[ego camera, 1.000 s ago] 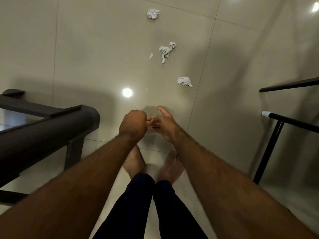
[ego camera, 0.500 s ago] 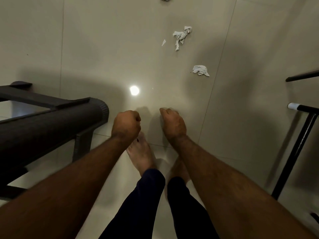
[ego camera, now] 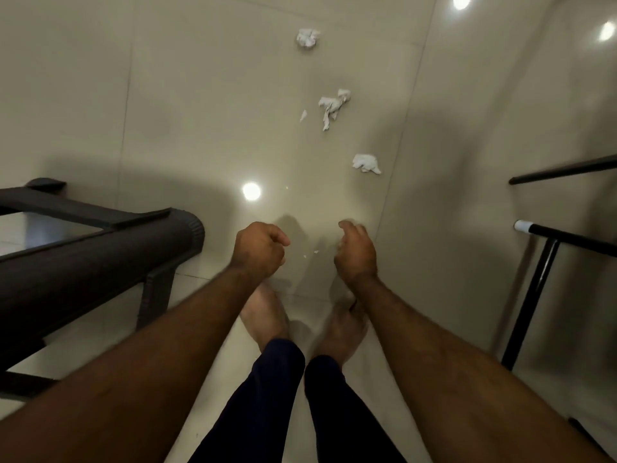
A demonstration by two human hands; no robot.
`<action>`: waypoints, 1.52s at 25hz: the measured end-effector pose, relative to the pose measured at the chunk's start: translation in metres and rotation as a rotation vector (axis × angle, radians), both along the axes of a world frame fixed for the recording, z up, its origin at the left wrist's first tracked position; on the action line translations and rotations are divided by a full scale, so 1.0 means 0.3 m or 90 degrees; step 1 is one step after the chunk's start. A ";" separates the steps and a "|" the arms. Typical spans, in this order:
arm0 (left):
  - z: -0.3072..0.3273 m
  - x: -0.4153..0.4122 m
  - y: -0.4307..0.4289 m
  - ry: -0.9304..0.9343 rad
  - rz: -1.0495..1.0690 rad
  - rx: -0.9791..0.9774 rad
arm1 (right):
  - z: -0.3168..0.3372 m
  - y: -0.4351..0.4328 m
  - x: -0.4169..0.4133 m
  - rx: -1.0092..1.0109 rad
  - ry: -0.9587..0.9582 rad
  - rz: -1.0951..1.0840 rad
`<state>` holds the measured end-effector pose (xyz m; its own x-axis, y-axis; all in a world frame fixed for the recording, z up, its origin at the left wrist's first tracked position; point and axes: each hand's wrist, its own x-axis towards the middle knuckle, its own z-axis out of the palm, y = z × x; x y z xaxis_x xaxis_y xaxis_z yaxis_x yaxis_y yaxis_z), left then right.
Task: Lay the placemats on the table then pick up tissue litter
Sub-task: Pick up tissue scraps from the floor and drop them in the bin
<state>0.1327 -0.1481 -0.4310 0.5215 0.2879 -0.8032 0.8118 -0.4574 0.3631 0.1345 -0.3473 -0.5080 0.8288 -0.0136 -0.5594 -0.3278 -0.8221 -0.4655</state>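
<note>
Glossy beige tile floor (ego camera: 167, 111). On it, upper centre: top tissue wad (ego camera: 307, 37), twisted wad (ego camera: 332, 106) with small scrap (ego camera: 303, 115) just left, lower wad (ego camera: 366, 163). My bare feet (ego camera: 263, 315) lower centre; dark furniture leg (ego camera: 155, 295) left.

Both forearms reach forward; my left hand (ego camera: 258, 250) makes a fist, my right hand (ego camera: 357, 253) curls loosely, fingertips apart.

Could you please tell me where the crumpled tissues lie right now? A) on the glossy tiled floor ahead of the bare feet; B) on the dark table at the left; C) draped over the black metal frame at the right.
A: the crumpled tissues lie scattered on the tiled floor beyond the bare feet, apart from both pieces of furniture.
</note>
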 end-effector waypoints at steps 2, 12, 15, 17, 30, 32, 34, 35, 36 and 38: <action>0.074 0.045 -0.013 0.006 -0.012 -0.001 | 0.053 -0.045 0.062 0.018 0.001 -0.046; 0.252 0.424 -0.045 -0.056 -0.080 0.010 | 0.268 -0.106 0.476 -0.042 -0.007 -0.111; 0.216 0.520 -0.056 -0.059 -0.104 -0.001 | 0.231 -0.089 0.569 -0.096 0.008 -0.098; 0.171 0.571 -0.059 -0.055 -0.042 -0.025 | 0.171 -0.068 0.619 -0.109 0.035 -0.077; -0.041 0.682 -0.010 -0.016 0.209 -0.074 | -0.107 0.058 0.709 0.009 -0.038 -0.069; -0.043 0.683 -0.007 -0.027 0.198 -0.036 | -0.095 0.075 0.774 0.055 -0.046 -0.138; -0.049 0.690 0.004 -0.036 0.212 -0.013 | -0.084 0.095 0.857 0.082 -0.078 -0.141; -0.055 0.695 0.011 -0.038 0.220 -0.005 | -0.074 0.105 0.897 0.085 -0.100 -0.137; -0.060 0.701 0.018 -0.037 0.227 0.001 | -0.068 0.115 0.933 0.085 -0.116 -0.131; -0.070 0.716 0.032 -0.036 0.239 0.015 | -0.064 0.143 0.986 0.082 -0.107 -0.112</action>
